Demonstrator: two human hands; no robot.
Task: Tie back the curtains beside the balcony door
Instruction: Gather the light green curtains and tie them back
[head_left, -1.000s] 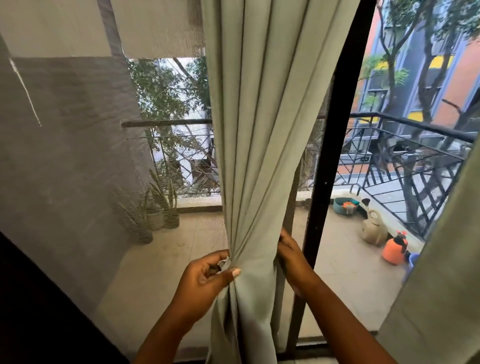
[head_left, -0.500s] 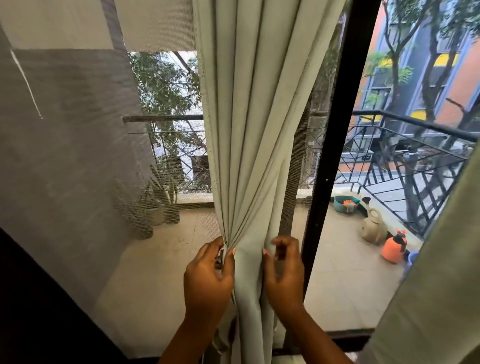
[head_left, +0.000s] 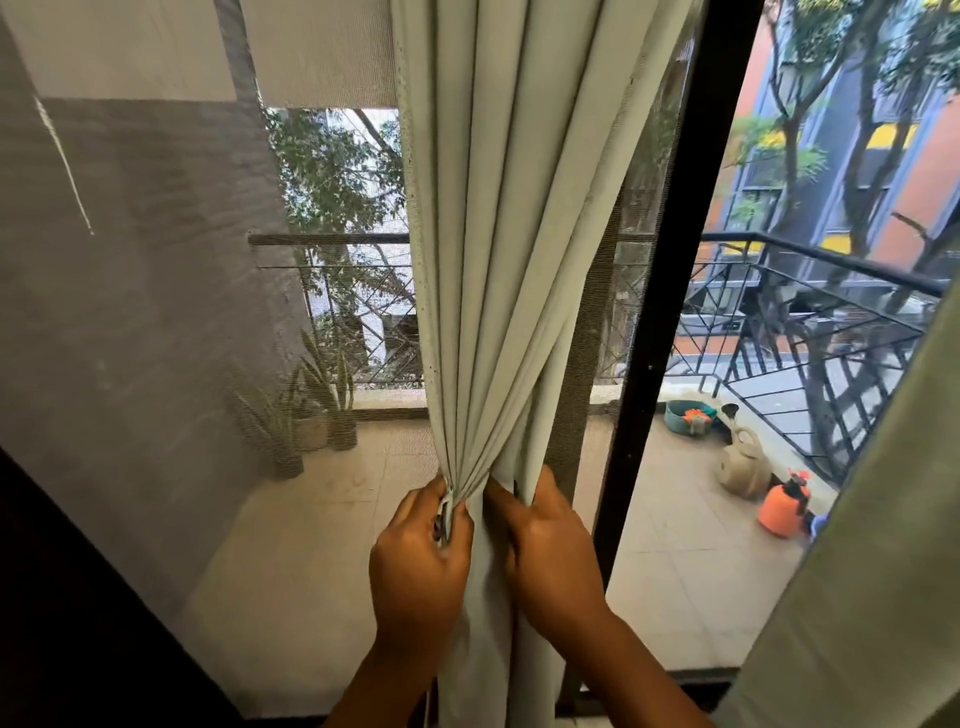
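Curtain hangs vertically, gathered between left hand and right hand, both pinching it.

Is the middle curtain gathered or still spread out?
Gathered: the curtain narrows into pleats pinched between the left hand and right hand.

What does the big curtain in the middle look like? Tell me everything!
The curtain is pale grey-green cloth that looks thick and plain. It hangs in long folds in front of the mesh screen, pinched into a narrow bunch low down. The left hand and right hand grip that bunch from either side.
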